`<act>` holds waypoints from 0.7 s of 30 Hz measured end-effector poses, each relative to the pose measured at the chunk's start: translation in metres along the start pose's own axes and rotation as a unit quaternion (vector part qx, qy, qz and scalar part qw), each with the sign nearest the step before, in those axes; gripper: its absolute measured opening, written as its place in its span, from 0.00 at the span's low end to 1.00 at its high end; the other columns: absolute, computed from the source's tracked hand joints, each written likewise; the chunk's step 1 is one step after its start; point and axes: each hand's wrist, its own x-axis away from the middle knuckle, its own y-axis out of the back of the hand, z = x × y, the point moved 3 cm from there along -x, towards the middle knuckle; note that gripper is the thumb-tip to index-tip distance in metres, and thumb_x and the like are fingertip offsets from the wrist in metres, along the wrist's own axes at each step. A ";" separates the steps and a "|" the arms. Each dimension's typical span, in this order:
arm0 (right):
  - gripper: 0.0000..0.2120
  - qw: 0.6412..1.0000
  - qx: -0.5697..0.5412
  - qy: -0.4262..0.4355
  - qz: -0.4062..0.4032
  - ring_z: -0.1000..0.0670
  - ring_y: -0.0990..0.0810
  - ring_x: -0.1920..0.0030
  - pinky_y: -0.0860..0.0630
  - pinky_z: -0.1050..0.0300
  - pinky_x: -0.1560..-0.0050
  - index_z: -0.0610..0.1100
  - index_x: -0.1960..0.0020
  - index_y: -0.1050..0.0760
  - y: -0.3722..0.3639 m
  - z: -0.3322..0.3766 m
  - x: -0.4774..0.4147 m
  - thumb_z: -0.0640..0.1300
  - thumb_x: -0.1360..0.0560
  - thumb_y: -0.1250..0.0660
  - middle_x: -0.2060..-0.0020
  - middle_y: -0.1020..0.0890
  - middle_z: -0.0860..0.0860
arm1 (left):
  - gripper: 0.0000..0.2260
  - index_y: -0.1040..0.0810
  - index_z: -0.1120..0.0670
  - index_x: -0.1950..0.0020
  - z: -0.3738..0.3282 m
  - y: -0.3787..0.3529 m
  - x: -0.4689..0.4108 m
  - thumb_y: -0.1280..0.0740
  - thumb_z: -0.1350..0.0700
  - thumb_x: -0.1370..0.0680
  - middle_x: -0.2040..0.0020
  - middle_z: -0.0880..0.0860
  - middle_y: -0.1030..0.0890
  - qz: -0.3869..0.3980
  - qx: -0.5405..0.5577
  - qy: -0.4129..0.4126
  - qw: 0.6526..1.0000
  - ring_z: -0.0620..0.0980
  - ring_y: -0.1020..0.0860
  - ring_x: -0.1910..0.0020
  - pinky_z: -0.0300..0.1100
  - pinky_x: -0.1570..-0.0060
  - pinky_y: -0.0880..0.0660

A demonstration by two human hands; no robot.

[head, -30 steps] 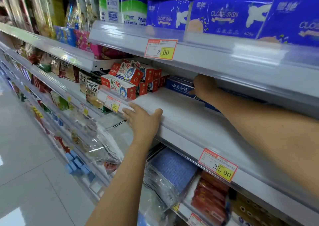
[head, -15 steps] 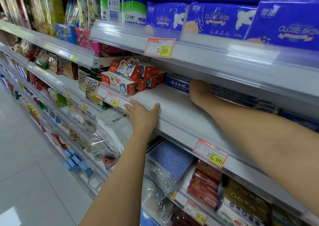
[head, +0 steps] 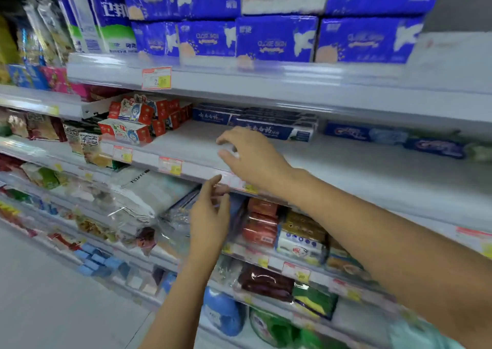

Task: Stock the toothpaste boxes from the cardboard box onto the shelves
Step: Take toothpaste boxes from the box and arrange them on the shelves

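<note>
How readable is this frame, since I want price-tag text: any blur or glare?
Head view: motion blur smears everything, so the price tag is unreadable and the left hand and right hand look soft; lighting even, small glints on the plastic bags.

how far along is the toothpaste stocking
Done: a few blue boxes lie at the back of the shelf, red boxes to their left. In hand: nothing; the right hand over the shelf and the left hand below its edge are both empty. Left: much of the shelf front is bare, and the cardboard box is out of view.
</note>
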 end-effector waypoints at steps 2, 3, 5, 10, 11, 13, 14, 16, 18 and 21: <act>0.09 0.999 -0.018 -0.012 -0.034 0.50 0.24 0.57 0.27 0.53 0.52 0.46 0.47 0.23 0.027 0.005 0.052 0.49 0.22 0.38 0.55 0.20 0.50 | 0.14 0.27 0.51 0.36 -0.020 -0.018 0.033 0.35 0.58 0.21 0.55 0.44 0.21 0.032 -0.005 -0.032 0.999 0.34 0.24 0.57 0.24 0.60 0.29; 0.10 0.998 -0.014 -0.037 -0.038 0.49 0.24 0.60 0.27 0.52 0.56 0.46 0.50 0.24 0.040 0.002 0.078 0.51 0.22 0.38 0.62 0.21 0.50 | 0.12 0.26 0.50 0.38 -0.030 -0.029 0.050 0.35 0.57 0.22 0.58 0.45 0.20 0.050 0.004 -0.043 0.998 0.36 0.23 0.60 0.27 0.62 0.28; 0.14 0.995 0.013 -0.100 -0.025 0.47 0.26 0.65 0.29 0.53 0.61 0.45 0.53 0.24 0.063 -0.014 0.131 0.55 0.22 0.39 0.71 0.27 0.52 | 0.11 0.29 0.48 0.40 -0.048 -0.056 0.088 0.35 0.54 0.22 0.64 0.50 0.19 0.112 0.026 -0.041 0.992 0.43 0.22 0.68 0.39 0.63 0.25; 0.19 0.954 0.085 -0.286 -0.005 0.48 0.28 0.66 0.33 0.54 0.64 0.44 0.59 0.23 0.105 -0.105 0.276 0.59 0.23 0.39 0.74 0.30 0.53 | 0.15 0.29 0.58 0.57 -0.071 -0.147 0.180 0.39 0.46 0.23 0.72 0.58 0.27 0.305 0.035 -0.050 0.950 0.46 0.30 0.77 0.37 0.74 0.33; 0.19 0.939 0.090 -0.331 -0.005 0.47 0.27 0.64 0.32 0.55 0.63 0.44 0.59 0.22 0.114 -0.127 0.310 0.59 0.23 0.38 0.73 0.29 0.51 | 0.17 0.31 0.62 0.59 -0.076 -0.168 0.198 0.38 0.48 0.22 0.74 0.56 0.30 0.344 0.035 -0.052 0.937 0.45 0.31 0.77 0.36 0.74 0.34; 0.20 0.907 0.099 -0.409 -0.005 0.45 0.25 0.63 0.31 0.53 0.62 0.41 0.59 0.23 0.133 -0.166 0.384 0.58 0.23 0.38 0.70 0.25 0.46 | 0.16 0.33 0.61 0.63 -0.086 -0.211 0.235 0.37 0.54 0.20 0.75 0.55 0.33 0.418 0.037 -0.046 0.907 0.47 0.30 0.77 0.34 0.73 0.33; 0.21 0.889 0.099 -0.448 -0.010 0.43 0.25 0.63 0.30 0.52 0.62 0.40 0.59 0.23 0.144 -0.182 0.424 0.58 0.22 0.39 0.68 0.24 0.44 | 0.16 0.34 0.60 0.65 -0.091 -0.234 0.256 0.36 0.55 0.21 0.74 0.56 0.32 0.452 0.038 -0.042 0.890 0.52 0.28 0.75 0.37 0.73 0.32; 0.22 0.844 0.102 -0.527 -0.018 0.43 0.23 0.62 0.27 0.50 0.62 0.39 0.58 0.23 0.165 -0.208 0.505 0.58 0.22 0.40 0.65 0.23 0.43 | 0.17 0.34 0.58 0.66 -0.102 -0.281 0.301 0.34 0.52 0.22 0.74 0.58 0.28 0.513 0.032 -0.056 0.856 0.58 0.26 0.71 0.48 0.68 0.29; 0.20 0.789 0.100 -0.606 -0.020 0.45 0.22 0.57 0.25 0.50 0.57 0.42 0.58 0.24 0.181 -0.227 0.585 0.59 0.23 0.39 0.63 0.23 0.46 | 0.16 0.33 0.57 0.66 -0.111 -0.325 0.348 0.34 0.50 0.24 0.73 0.58 0.25 0.566 0.010 -0.078 0.820 0.56 0.25 0.71 0.49 0.65 0.29; 0.15 0.705 0.063 -0.704 -0.049 0.46 0.21 0.54 0.25 0.51 0.53 0.44 0.58 0.25 0.188 -0.248 0.700 0.56 0.25 0.36 0.59 0.20 0.46 | 0.14 0.30 0.59 0.64 -0.123 -0.384 0.419 0.31 0.55 0.24 0.68 0.59 0.23 0.631 -0.027 -0.101 0.769 0.53 0.24 0.68 0.43 0.63 0.30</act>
